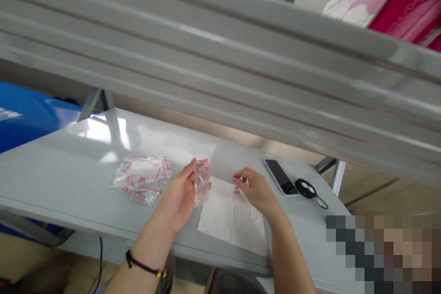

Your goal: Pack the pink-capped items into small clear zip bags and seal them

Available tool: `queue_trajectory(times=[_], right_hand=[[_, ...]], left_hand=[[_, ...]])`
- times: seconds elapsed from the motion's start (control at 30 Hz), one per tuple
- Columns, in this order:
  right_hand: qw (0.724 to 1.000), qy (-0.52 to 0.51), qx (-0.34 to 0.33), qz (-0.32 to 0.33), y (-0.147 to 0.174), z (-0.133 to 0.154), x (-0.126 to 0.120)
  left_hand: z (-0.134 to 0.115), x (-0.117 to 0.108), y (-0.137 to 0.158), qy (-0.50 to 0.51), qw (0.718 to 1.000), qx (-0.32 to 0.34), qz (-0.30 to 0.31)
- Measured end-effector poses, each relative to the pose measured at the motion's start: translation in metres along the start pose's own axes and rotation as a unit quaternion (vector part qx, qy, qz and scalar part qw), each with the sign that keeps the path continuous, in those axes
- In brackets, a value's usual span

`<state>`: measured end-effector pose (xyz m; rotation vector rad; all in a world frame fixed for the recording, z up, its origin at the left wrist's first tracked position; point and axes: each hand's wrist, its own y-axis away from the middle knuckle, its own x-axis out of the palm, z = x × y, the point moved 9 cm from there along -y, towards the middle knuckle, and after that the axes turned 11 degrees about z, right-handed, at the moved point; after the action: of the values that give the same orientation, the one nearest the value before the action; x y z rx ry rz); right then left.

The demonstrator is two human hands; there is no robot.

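A small clear zip bag with a red strip along its top is held upright in my left hand, between thumb and fingers. My right hand is closed in a pinch above a white sheet; whatever is between its fingertips is too small to make out. Just under those fingertips, a few small red bead-like pieces lie on the sheet. To the left of my left hand, a pile of clear zip bags with red strips rests on the table, with small red pieces showing through the plastic.
A phone and a black round fob with a carabiner lie on the right of the grey table. Thick grey shelf beams cross above my hands. A blue surface is beyond the left end.
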<state>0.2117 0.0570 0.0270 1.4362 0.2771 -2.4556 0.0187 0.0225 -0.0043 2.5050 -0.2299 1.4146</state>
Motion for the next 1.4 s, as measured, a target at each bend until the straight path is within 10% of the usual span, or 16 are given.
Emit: queue_trajectory(times=[1.4], right_hand=[[0.997, -0.076, -0.019, 0.003, 0.019, -0.019, 0.011]], left_hand=[[-0.001, -0.005, 0.0, -0.016, 1.0, -0.006, -0.01]])
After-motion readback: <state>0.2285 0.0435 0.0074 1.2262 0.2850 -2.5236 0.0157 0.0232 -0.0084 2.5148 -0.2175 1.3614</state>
